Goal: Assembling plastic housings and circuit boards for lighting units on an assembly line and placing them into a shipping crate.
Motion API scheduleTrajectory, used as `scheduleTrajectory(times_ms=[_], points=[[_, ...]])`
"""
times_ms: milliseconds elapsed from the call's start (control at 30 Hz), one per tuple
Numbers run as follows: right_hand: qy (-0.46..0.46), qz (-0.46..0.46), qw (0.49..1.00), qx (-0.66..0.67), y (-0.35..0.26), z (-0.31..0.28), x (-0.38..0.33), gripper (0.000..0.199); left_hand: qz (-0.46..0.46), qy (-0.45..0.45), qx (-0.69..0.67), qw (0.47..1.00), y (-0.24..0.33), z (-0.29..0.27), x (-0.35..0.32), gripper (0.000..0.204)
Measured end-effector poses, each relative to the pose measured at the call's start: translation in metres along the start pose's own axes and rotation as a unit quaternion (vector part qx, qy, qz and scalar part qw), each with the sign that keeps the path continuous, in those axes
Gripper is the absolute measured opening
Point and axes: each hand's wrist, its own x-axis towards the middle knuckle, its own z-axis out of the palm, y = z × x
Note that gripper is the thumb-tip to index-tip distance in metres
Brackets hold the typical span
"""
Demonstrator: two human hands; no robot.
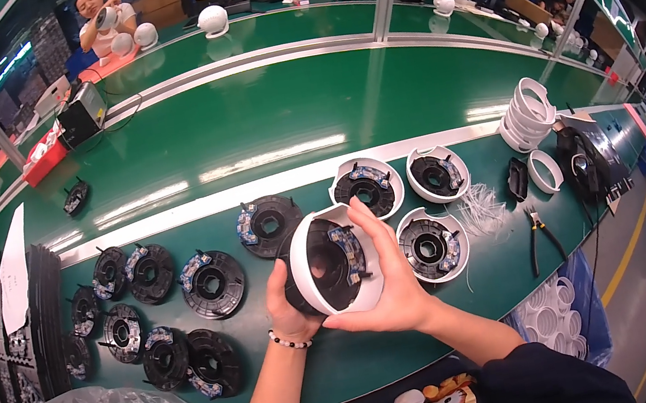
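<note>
Between both hands I hold a white round housing (309, 276) tilted up off the table, with a black disc (325, 263) and its small blue circuit board inside. My left hand (293, 307) is closed on its left and lower side, a beaded bracelet on the wrist. My right hand (392, 280) wraps round the right side, fingers reaching over the rim. Behind and right of it sit three white housings with black discs in them, one a filled housing (436, 175) at the back. Several loose black discs (213, 285) with circuit boards lie to the left.
At the right are stacked white rings (527, 116), cut white ties (483, 211), cutting pliers (545, 239) and a black tool with a cable. Black trays (29, 336) stand at the left edge; a bag of white rings (550, 321) hangs low right. Other people sit across the bench.
</note>
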Motion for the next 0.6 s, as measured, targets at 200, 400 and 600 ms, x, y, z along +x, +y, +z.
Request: scheduleTrajectory(times_ms=[200, 400, 600], points=[[-0.051, -0.069, 0.991, -0.104, -0.014, -0.013, 0.010, 0.106, -0.001, -0.060, -0.062, 0.996, -0.005, -0.016, 0.004, 0.061], [-0.065, -0.050, 0.994, -0.075, -0.017, -0.022, 0.011, 0.104, -0.037, -0.084, -0.140, 0.986, 0.002, -0.011, 0.009, 0.071], [-0.037, 0.005, 0.998, -0.057, -0.018, -0.016, -0.001, 0.103, -0.043, -0.059, -0.130, 0.989, 0.001, -0.006, 0.008, 0.064]])
